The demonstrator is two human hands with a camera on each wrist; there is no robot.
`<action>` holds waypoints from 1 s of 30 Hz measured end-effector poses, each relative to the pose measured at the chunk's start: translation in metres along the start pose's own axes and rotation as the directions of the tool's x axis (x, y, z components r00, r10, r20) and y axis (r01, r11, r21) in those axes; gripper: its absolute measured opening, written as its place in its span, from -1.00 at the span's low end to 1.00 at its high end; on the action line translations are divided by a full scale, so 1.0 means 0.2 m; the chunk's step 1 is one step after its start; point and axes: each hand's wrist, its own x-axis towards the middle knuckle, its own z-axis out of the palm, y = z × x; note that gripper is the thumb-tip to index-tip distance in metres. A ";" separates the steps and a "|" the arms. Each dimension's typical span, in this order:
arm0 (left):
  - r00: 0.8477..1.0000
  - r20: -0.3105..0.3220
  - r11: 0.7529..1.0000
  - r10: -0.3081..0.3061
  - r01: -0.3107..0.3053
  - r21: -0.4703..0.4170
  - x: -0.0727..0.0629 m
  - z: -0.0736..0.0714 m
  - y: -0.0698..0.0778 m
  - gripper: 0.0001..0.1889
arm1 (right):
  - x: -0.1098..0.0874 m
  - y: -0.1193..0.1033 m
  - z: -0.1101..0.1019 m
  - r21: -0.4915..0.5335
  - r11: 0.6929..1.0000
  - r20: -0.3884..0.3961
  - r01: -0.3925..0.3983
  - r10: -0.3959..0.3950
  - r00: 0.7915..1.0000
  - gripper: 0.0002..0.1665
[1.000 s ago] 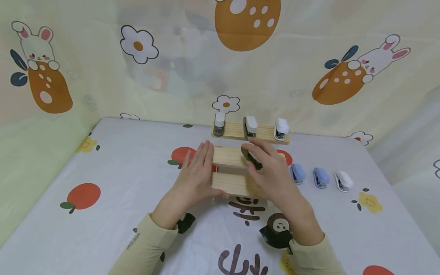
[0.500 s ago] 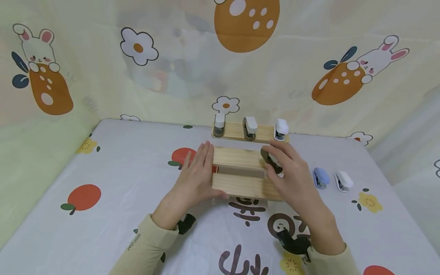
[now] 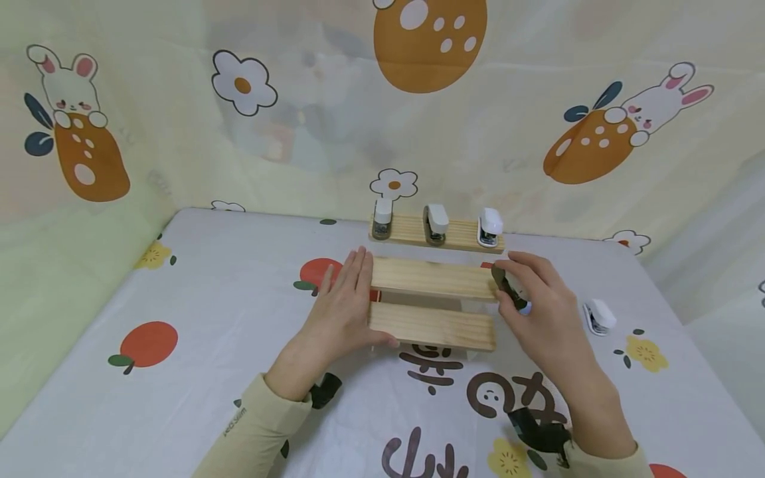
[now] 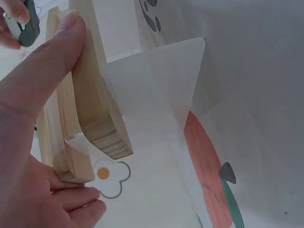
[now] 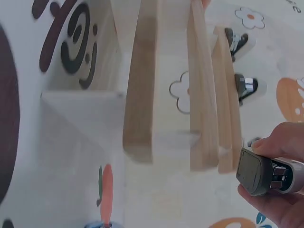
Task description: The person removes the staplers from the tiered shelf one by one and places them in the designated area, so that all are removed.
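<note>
My right hand (image 3: 546,305) pinches a small dark grey-green and white stapler (image 5: 254,173) between thumb and fingers. In the head view it is at the right end of the middle wooden plank (image 3: 433,277); whether it touches the plank I cannot tell. My left hand (image 3: 340,302) lies against the left end of a stepped rack with wooden planks and translucent side supports (image 4: 156,85). Its thumb lies by the front plank (image 3: 433,325), its fingers, fairly straight, by the middle one. Several things behind my right hand are hidden.
On the back plank (image 3: 408,229) stand three staplers, a grey and white one (image 3: 382,219), another (image 3: 436,224) and an all-white one (image 3: 490,227). A white stapler (image 3: 599,316) lies on the patterned cloth (image 3: 227,299) to the right.
My right hand has carried the stapler rightward, from above the middle of the planks to their right end, and now covers the blue staplers. My left hand has stayed in place.
</note>
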 end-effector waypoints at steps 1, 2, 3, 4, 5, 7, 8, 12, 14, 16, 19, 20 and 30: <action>1.000 0.000 1.000 -0.001 0.001 0.000 0.00 0.00 0.00 0.53 | 0.00 0.01 -0.01 -0.001 1.000 0.000 -0.013 0.013 1.000 -0.49; 1.000 -0.002 1.000 -0.001 0.001 0.000 0.00 0.00 0.00 0.53 | -0.01 0.01 -0.01 -0.004 1.000 0.000 -0.027 0.027 1.000 -0.49; 1.000 -0.002 1.000 -0.002 0.002 0.001 0.00 0.00 0.00 0.54 | -0.01 0.02 -0.02 -0.006 0.999 0.001 -0.041 0.041 0.999 -0.48; 1.000 -0.003 1.000 -0.001 0.001 0.001 0.00 0.00 0.00 0.54 | -0.01 0.02 -0.03 -0.009 0.998 0.003 -0.055 0.055 0.998 -0.48; 1.000 -0.004 1.000 -0.001 0.001 0.000 0.00 0.00 0.00 0.54 | -0.01 0.03 -0.03 -0.012 0.998 0.007 -0.066 0.066 0.998 -0.48; 1.000 -0.004 1.000 -0.001 0.001 -0.003 0.00 0.00 0.00 0.54 | -0.01 0.04 -0.04 -0.023 0.995 0.022 -0.094 0.094 0.995 -0.48; 1.000 -0.005 1.000 -0.001 0.001 -0.004 0.00 0.00 0.00 0.54 | -0.02 0.05 -0.05 -0.028 0.994 0.028 -0.104 0.105 0.994 -0.49; 1.000 -0.004 1.000 -0.003 0.003 -0.008 0.00 0.00 0.00 0.54 | -0.03 0.07 -0.06 -0.049 0.988 0.058 -0.147 0.149 0.987 -0.51; 1.000 -0.002 1.000 -0.003 0.003 -0.008 0.00 -0.01 0.00 0.54 | -0.04 0.08 -0.07 -0.056 0.985 0.071 -0.160 0.164 0.984 -0.52; 1.000 -0.001 1.000 -0.005 0.005 -0.009 0.00 -0.01 0.00 0.54 | -0.04 0.09 -0.07 -0.068 0.982 0.088 -0.174 0.180 0.980 -0.53; 1.000 -0.008 1.000 -0.006 0.006 -0.012 0.00 -0.01 0.00 0.53 | -0.06 0.10 -0.08 -0.091 0.975 0.126 -0.205 0.215 0.968 -0.52; 1.000 -0.010 1.000 -0.007 0.007 -0.015 0.00 -0.01 0.00 0.53 | -0.07 0.10 -0.08 -0.100 0.972 0.138 -0.211 0.224 0.965 -0.51; 1.000 -0.015 1.000 0.006 -0.006 -0.010 0.00 0.00 0.00 0.53 | -0.18 0.17 -0.02 -0.134 0.965 0.187 -0.227 0.249 0.950 -0.54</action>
